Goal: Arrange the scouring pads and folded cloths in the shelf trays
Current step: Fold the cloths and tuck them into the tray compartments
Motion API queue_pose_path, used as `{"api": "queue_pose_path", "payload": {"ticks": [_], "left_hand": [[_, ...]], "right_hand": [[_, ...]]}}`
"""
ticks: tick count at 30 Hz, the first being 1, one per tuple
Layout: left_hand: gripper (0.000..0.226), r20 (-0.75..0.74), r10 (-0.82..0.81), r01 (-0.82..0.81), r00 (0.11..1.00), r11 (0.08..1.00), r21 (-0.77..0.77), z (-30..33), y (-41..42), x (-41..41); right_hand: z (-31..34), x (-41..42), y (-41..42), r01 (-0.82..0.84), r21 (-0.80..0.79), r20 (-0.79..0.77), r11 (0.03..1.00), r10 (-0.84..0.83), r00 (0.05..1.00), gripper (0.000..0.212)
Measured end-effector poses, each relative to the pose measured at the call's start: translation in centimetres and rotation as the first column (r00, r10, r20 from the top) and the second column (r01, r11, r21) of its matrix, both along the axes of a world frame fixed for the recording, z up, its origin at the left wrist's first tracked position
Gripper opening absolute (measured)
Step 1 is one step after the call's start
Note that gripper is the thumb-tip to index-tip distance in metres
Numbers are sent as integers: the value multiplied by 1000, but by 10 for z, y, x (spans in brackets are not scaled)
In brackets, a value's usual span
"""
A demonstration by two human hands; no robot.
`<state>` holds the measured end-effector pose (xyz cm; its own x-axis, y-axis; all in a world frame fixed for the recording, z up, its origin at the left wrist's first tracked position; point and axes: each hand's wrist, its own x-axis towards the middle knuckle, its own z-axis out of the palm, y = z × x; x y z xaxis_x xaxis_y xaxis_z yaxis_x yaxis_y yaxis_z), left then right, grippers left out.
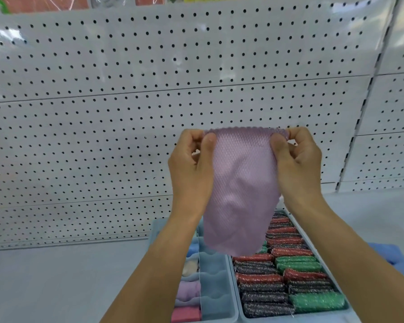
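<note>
1. Holding up a pink cloth, we have it in the air above the two trays, in front of the white board with holes.
2. Our left hand pinches one top corner of the pink cloth between thumb and fingers. Our right hand pinches the other top corner the same way. The cloth hangs down open and flat. It is not folded yet.
3. We use the right tray as our marker. It looks almost full. Rows of red, green and dark sparkly scouring pads lie side by side in it. The far end is hidden behind the pink cloth, so we cannot tell if every spot is filled.
4. Just to the left of the right tray, touching it, is the cloth tray. Its far-left row holds folded cloths: a cream one, a purple one and a red-pink one.
5. The row of slots next to them, closer to the right tray, looks empty.
6. So we think the pads are mostly done. The cloths are only partly done. We guess this pink cloth must be folded next and put in a free slot.
7. A blue thing lies on the shelf just right of the right tray. We cannot tell what it is.
</note>
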<state>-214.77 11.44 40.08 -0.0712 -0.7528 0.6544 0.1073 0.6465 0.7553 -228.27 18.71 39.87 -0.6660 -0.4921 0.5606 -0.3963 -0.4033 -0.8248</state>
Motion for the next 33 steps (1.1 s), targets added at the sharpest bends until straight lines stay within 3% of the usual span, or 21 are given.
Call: {"api": "queue_pose_path", "payload": {"ticks": [2,6,9,17,22,26,28,29,31,33], "left_hand": [[13,15,36,-36,999,999,12,-2,-2,-3],[16,189,151,-158,970,987,21,-10,-12,-4],[17,217,187,-191,958,982,-4,-10,-4,-6],[10,76,-142,136,987,987,84,-6,13,-13],[11,59,-239,231,969,966,113,-3,11,-12],[15,102,-192,185,976,980,76,-1,3,-11],[14,114,-204,194,972,977,93,2,-5,-7],[13,118,-235,223,965,969,106,3,-10,-4],[14,140,-316,301,938,946,117,4,-15,1],[16,137,-372,359,918,927,105,3,-16,1]], "right_hand": [[-2,1,-2,10,20,-28,1000,-10,1000,13],[-6,-7,-10,115,111,-151,987,-97,984,15],[-8,1,-10,116,89,-182,989,-98,978,16],[-8,25,-6,-100,21,-141,995,102,985,18],[-8,21,-4,-187,39,-160,982,191,968,47],[-3,16,0,-301,74,-182,951,310,933,30],[4,5,2,-220,77,-269,972,233,934,16],[9,-3,2,-149,77,-305,986,165,938,18],[19,-17,1,-66,165,-349,984,121,929,45],[28,-20,-2,-170,343,-302,924,280,911,55]]}}
